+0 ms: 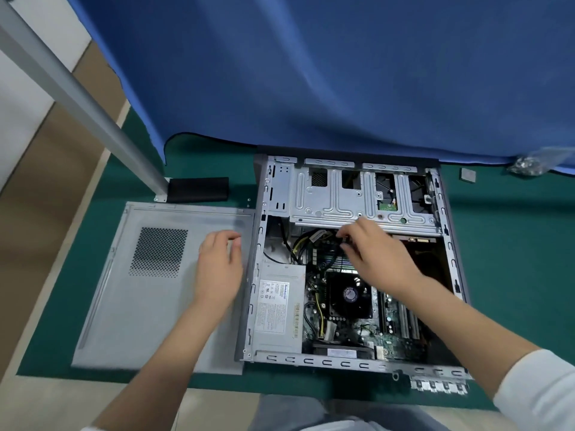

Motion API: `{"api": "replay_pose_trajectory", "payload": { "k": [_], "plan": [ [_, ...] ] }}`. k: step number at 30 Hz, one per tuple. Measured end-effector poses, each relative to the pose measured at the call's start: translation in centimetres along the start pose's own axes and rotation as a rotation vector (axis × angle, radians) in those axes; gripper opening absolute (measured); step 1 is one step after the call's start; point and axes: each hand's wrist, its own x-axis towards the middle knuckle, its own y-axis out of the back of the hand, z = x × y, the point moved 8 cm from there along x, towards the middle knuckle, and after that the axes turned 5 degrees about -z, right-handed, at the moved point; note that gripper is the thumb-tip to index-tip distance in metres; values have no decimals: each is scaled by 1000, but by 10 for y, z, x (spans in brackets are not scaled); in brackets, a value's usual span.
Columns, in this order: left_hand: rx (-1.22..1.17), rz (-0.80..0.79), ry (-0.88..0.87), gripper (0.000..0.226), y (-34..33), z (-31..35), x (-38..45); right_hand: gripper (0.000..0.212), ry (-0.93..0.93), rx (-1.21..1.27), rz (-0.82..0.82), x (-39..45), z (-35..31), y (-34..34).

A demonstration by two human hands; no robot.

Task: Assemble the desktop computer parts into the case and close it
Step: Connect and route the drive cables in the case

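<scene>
Inside the open grey steel computer case (348,357), just above its black round cooler fan (350,295), the right hand (378,256) is pinching a small dark cable connector (343,239), risking bent pins if misaligned, while the left hand (219,269) is resting relaxed, holding nothing, on the grey perforated metal side panel (149,284) left of the case.

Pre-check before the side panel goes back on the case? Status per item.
1. Grey metal side panel with mesh vent off the case, flat on the green mat: ok.
2. Left hand over the panel, holding nothing: ok.
3. Right hand out of the open grey metal computer case: not ok, its fingers pinch a black cable connector inside.
4. Connector seated: cannot tell.
5. Silver power supply box in its bay: ok.
6. Black CPU cooler fan on the board: ok.
</scene>
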Motion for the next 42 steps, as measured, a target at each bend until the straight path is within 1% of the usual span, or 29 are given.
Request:
{"api": "replay_pose_trajectory", "payload": {
  "k": [2, 3, 5, 7, 9, 11, 14, 17, 19, 21, 23, 25, 27, 30, 33, 35, 36, 37, 38, 39, 40, 42],
  "plan": [
    [74, -6, -147, 23, -7, 35, -19, 34, 63, -77, -120, -17, -8, -22],
    [121, -27, -209, 24, -14, 49, -28, 36, 32, -107, -193, -22, -6, -34],
    [244, -66, -336, 21, -31, 69, -42, 29, -68, -161, -272, -27, 3, -47],
    [368, -114, -414, 20, -46, 78, -49, 27, -98, -220, -295, -31, 8, -50],
    [473, -150, -437, 25, -56, 81, -51, 28, -119, -213, -310, -41, 15, -53],
    [554, -154, -435, 31, -61, 81, -51, 29, -172, -162, -327, -55, 26, -56],
    [589, -161, -423, 37, -62, 81, -51, 32, -263, -64, -347, -76, 40, -58],
    [605, -159, -418, 36, -62, 81, -52, 31, -324, 59, -299, -91, 46, -50],
    [583, -142, -414, 33, -61, 83, -53, 25, -365, 155, -228, -98, 47, -40],
    [527, -147, -397, 31, -62, 86, -55, 28, -408, 285, -137, -104, 47, -28],
    [461, -185, -358, 37, -69, 91, -58, 34, -451, 436, -27, -108, 46, -14],
    [405, -242, -278, 49, -76, 98, -62, 36, -479, 565, 63, -112, 47, -1],
    [246, -289, -165, 62, -81, 107, -65, 38, -464, 655, 86, -113, 45, 9],
    [-98, -354, 26, 63, -89, 118, -68, 39, -421, 824, 43, -112, 36, 14],
    [-322, -423, 234, 72, -96, 123, -73, 36, -417, 1091, 43, -111, 24, 20],
    [-509, -420, 406, 77, -94, 124, -78, 32, -398, 1248, 41, -110, 15, 26],
    [-661, -423, 517, 74, -95, 123, -82, 30, -368, 1285, 22, -109, 9, 27],
    [-855, -452, 628, 64, -97, 124, -86, 27, -320, 1290, -9, -108, 1, 29],
    [-1063, -491, 711, 46, -99, 130, -90, 25, -264, 1270, -50, -107, -7, 28],
    [-1225, -512, 756, 32, -99, 133, -91, 25, -214, 1242, -96, -106, -16, 27],
    [-1339, -504, 760, 25, -96, 135, -90, 24, -180, 1210, -142, -106, -24, 24],
    [-1428, -478, 711, 24, -87, 133, -84, 25, -136, 1136, -226, -107, -35, 17]
  ]
}}
